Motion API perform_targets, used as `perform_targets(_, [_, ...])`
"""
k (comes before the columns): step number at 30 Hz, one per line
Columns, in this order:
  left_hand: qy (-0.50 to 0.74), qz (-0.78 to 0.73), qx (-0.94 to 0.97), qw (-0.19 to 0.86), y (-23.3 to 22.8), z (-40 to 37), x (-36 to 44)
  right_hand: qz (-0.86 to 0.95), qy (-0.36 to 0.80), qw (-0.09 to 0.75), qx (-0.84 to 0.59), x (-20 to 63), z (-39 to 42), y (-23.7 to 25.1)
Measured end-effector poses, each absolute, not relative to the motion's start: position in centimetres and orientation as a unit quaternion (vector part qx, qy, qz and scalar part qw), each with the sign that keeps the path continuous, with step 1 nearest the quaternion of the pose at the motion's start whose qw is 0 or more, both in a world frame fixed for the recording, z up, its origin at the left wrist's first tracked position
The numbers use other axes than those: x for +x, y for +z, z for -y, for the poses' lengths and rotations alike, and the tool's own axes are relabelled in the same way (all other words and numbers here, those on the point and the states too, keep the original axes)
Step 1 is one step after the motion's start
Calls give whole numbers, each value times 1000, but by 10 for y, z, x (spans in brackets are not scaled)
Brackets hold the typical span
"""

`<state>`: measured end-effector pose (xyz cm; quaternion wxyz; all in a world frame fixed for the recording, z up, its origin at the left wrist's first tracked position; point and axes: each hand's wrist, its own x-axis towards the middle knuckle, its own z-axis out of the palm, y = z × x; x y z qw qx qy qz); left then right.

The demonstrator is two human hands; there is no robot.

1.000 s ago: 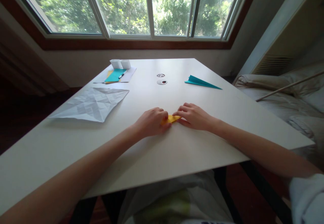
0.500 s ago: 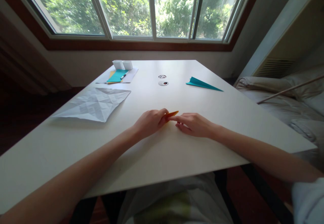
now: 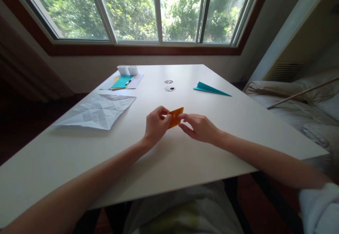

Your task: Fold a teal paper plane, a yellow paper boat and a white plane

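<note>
Left hand [image 3: 156,126] pinches folded orange paper [image 3: 175,116] lifted just above white table [image 3: 185,149]; right hand [image 3: 200,128] pinches its right edge, paper between both hands, long axis tilted up-right

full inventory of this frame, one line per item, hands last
folded paper piece: 1, orange, held above table centre between both hands
creased paper sheet: 1, white, table left
paper plane: 1, teal, table far right
teal sheet: 1, on white and yellow papers, far left
pen: 1, on those papers
cups: 2, white, far left edge
round discs: 2, far centre
table: 1, white
window: trees outside
bedding: grey, right
left hand: pinching paper piece
right hand: pinching paper piece
</note>
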<state>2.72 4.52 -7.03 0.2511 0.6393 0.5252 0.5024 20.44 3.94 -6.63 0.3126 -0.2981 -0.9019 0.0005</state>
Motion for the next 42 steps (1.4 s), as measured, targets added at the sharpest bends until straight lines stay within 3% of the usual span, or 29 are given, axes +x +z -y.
perform_targets(5, [557,-508,564,337,-75,-50,28,916,-1,288,-281,205,-41,-69])
perform_targets(12, [554,-425,448,559,-70,-50,29,885,70,338,-313,209,-51,-71])
perform_targets(20, [526,-388,366,662,-68,-52,23,887,78,348,-295,214,-56,-71])
perform_targets(27, [510,-424,364,654,-68,-51,23,872,113,380,-287,215,-60,-76])
perform_targets(30, [507,-409,429,626,-72,-51,22,844,210,395,-296,214,-61,-79])
perform_targets(36, [535,-406,583,457,-74,-45,24,732,484,390,-278,211,-60,-80])
perform_targets(42, [471,-412,608,488,-74,-42,26,661,521,441,-312,215,-65,-79])
